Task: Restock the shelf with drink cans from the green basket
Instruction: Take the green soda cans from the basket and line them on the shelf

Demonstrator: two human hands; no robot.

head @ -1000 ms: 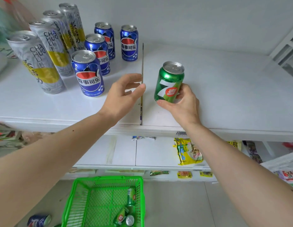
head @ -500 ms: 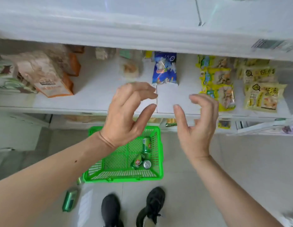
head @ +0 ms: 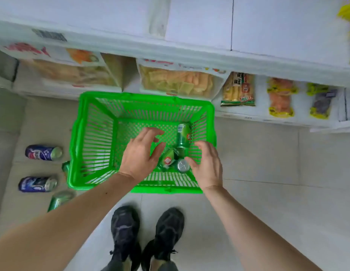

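At the moment of inspection the green basket [head: 92,137] stood on the floor directly ahead of the person's dark shoes [head: 146,237], its far rim close under the lowest shelf [head: 189,55]. Both hands were lowered over the basket's interior. The left hand [head: 141,155] had its fingers spread and loosely bent, with nothing in its grasp; the right hand [head: 207,165] was likewise relaxed and empty, its fingertips just beside the upturned silver end of a can [head: 183,165] at the basket's five o'clock corner. Three green cans were seen inside: that one, a second [head: 168,159] lying tilted between the two hands, and a third [head: 183,134] lying at about two o'clock from it, against the right wall. Whether either hand touched a can could not be determined. Outside the basket, at nine o'clock, two blue cans [head: 43,152] lay on their sides on the floor, with a green can [head: 59,199] at about seven o'clock and another partly hidden against the left wall. Snack packets [head: 238,89] occupied the low shelf at twelve to two o'clock. In my judgement the restocking was unfinished: at least three cans remained to be lifted out, and the loose floor cans may also need shelving.
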